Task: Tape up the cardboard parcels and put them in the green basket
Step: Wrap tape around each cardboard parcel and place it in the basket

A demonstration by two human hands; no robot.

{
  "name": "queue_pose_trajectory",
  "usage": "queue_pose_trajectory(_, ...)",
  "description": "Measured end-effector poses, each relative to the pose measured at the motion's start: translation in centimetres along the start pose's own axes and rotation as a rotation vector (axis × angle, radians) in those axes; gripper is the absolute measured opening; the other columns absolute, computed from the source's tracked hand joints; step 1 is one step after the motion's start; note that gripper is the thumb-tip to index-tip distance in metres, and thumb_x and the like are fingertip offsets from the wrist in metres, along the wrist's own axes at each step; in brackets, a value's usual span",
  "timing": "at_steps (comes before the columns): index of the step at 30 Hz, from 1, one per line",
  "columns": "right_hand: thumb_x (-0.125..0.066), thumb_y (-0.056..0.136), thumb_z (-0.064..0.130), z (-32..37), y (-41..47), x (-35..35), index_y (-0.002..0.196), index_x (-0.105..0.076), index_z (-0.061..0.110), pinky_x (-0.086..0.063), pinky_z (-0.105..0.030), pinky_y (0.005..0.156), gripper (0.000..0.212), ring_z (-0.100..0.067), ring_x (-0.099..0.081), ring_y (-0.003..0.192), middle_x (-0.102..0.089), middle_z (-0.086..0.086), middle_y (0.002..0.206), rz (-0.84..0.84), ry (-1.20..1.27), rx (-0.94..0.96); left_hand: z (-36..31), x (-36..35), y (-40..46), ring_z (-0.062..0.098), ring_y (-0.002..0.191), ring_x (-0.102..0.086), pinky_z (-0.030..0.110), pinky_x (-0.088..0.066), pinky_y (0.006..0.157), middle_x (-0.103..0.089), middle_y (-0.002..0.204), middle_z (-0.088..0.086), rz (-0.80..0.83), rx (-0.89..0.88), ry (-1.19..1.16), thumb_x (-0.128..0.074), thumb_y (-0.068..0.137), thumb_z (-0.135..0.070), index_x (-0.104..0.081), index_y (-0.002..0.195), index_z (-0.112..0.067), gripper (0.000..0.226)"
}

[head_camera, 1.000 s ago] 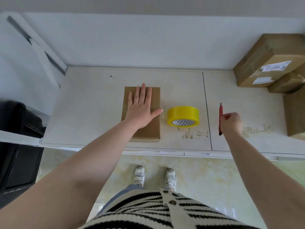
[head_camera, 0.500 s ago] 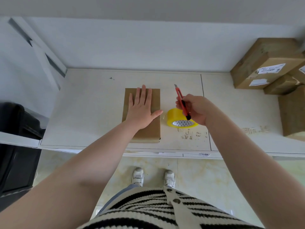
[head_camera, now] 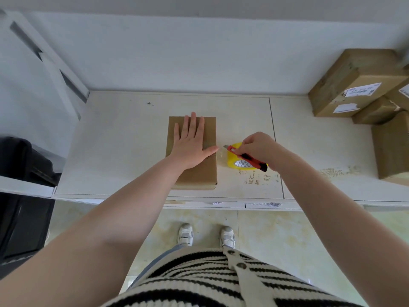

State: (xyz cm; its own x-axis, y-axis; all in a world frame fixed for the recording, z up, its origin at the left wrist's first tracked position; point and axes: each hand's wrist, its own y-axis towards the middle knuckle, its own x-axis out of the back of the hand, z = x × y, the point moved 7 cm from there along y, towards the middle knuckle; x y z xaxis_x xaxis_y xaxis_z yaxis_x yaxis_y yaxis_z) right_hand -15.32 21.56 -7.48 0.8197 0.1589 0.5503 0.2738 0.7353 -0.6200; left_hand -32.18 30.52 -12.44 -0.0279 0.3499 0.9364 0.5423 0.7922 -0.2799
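A flat brown cardboard parcel [head_camera: 199, 173] lies on the white table [head_camera: 124, 140]. My left hand [head_camera: 191, 141] presses flat on its top, fingers straight, thumb pointing right. A yellow tape roll [head_camera: 242, 163] stands just right of the parcel, and a clear strip of tape [head_camera: 221, 154] stretches from it toward the parcel's right edge. My right hand [head_camera: 257, 148] grips a red utility knife [head_camera: 247, 159] above the roll, its blade tip pointing left at the tape strip. No green basket is in view.
Several taped brown boxes [head_camera: 358, 83] with white labels are stacked at the table's back right corner. A black unit [head_camera: 20, 196] stands on the floor to the left. A white wall runs behind the table. My feet are below the front edge.
My right hand picked the knife up from the table's right side, carried it left over the tape roll and lowered the blade to the tape strip. My left hand stayed on the parcel.
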Motion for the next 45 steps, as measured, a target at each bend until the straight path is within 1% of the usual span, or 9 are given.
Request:
queue_pose_trajectory(11, -0.061, 0.091, 0.03, 1.3, -0.1, -1.2, 0.085, -0.058, 0.001, -0.035, -0.027, 0.058, 0.03, -0.025, -0.045, 0.075, -0.047, -0.012, 0.089, -0.074, -0.271, 0.021, -0.1, 0.0, -0.1, 0.025, 0.147, 0.029, 0.047, 0.019, 0.116, 0.032, 0.159, 0.007, 0.011, -0.004, -0.002, -0.028, 0.089, -0.076, 0.022, 0.154, -0.017, 0.101)
queue_pose_trajectory(16, -0.056, 0.093, 0.047, 1.1, 0.5, -1.4, 0.065, -0.05, 0.007, -0.044, -0.033, 0.069, 0.049, -0.027, -0.053, 0.081, -0.049, -0.012, 0.093, -0.23, -0.346, 0.046, -0.1, 0.1, -0.2, 0.025, 0.147, 0.029, 0.047, 0.018, 0.116, 0.032, 0.159, 0.007, 0.014, -0.007, -0.012, -0.029, 0.091, -0.075, 0.022, 0.154, -0.017, 0.1)
queue_pose_trajectory(20, -0.058, 0.095, 0.042, -0.9, 0.2, 0.0, 0.063, -0.056, 0.014, -0.04, -0.025, 0.051, 0.042, -0.018, -0.054, 0.056, -0.053, -0.002, 0.069, -0.448, 0.207, 0.12, 0.0, 0.1, -0.2, 0.026, 0.147, 0.029, 0.048, 0.018, 0.116, 0.033, 0.159, 0.008, 0.032, 0.0, -0.006, -0.03, 0.092, -0.073, 0.022, 0.154, -0.016, 0.099)
queue_pose_trajectory(24, -0.062, 0.093, 0.021, -7.9, 0.4, 3.7, 0.091, -0.072, 0.013, -0.04, -0.023, 0.055, 0.013, -0.01, -0.05, 0.059, -0.06, 0.006, 0.069, -0.626, 0.658, -0.023, -0.2, 0.0, -0.2, 0.026, 0.147, 0.029, 0.047, 0.019, 0.116, 0.033, 0.159, 0.008, 0.035, 0.0, -0.001, -0.03, 0.092, -0.072, 0.022, 0.154, -0.016, 0.098)
queue_pose_trajectory(30, -0.064, 0.092, 0.015, -16.7, 2.5, 2.8, 0.105, -0.072, 0.006, -0.041, -0.029, 0.053, 0.017, -0.016, -0.049, 0.051, -0.062, 0.0, 0.07, -0.522, 0.5, -0.268, -0.1, 0.0, 0.0, 0.026, 0.147, 0.029, 0.048, 0.019, 0.116, 0.033, 0.159, 0.009, 0.036, -0.004, 0.015, -0.028, 0.091, -0.074, 0.023, 0.153, -0.017, 0.099)
queue_pose_trajectory(35, -0.064, 0.092, 0.023, -15.4, 2.8, 3.5, 0.116, -0.064, 0.012, -0.05, -0.035, 0.071, 0.026, -0.02, -0.058, 0.076, -0.062, -0.007, 0.109, -0.579, 0.265, -0.234, -0.1, 0.1, -0.2, 0.026, 0.146, 0.03, 0.048, 0.019, 0.116, 0.034, 0.158, 0.009, 0.044, -0.001, 0.021, -0.028, 0.092, -0.073, 0.023, 0.153, -0.017, 0.098)
queue_pose_trajectory(37, -0.06, 0.094, 0.025, -11.6, 2.9, 4.7, 0.112, -0.065, 0.015, -0.044, -0.028, 0.07, 0.021, -0.02, -0.059, 0.086, -0.063, -0.008, 0.114, -0.618, 0.214, -0.062, -0.2, 0.1, -0.2, 0.026, 0.147, 0.03, 0.048, 0.019, 0.116, 0.034, 0.158, 0.009, 0.04, -0.001, 0.023, -0.028, 0.092, -0.072, 0.023, 0.153, -0.017, 0.098)
queue_pose_trajectory(41, -0.064, 0.091, 0.029, -0.2, 3.3, 2.8, 0.106, -0.068, 0.025, -0.041, -0.025, 0.073, 0.016, -0.011, -0.057, 0.09, -0.061, 0.003, 0.106, -0.281, -0.068, 0.408, -0.2, 0.2, -0.3, 0.026, 0.148, 0.027, 0.048, 0.018, 0.116, 0.03, 0.16, 0.009, 0.018, -0.006, 0.01, -0.029, 0.092, -0.072, 0.02, 0.154, -0.016, 0.097)
queue_pose_trajectory(45, -0.065, 0.091, 0.03, 3.1, 4.4, -1.7, 0.117, -0.064, 0.029, -0.042, -0.037, 0.099, 0.026, -0.016, -0.052, 0.11, -0.053, 0.001, 0.12, 0.128, -0.448, 0.404, -0.1, 0.2, -0.3, 0.025, 0.148, 0.026, 0.048, 0.017, 0.117, 0.03, 0.16, 0.008, 0.017, 0.005, 0.018, -0.031, 0.091, -0.072, 0.02, 0.154, -0.016, 0.098)
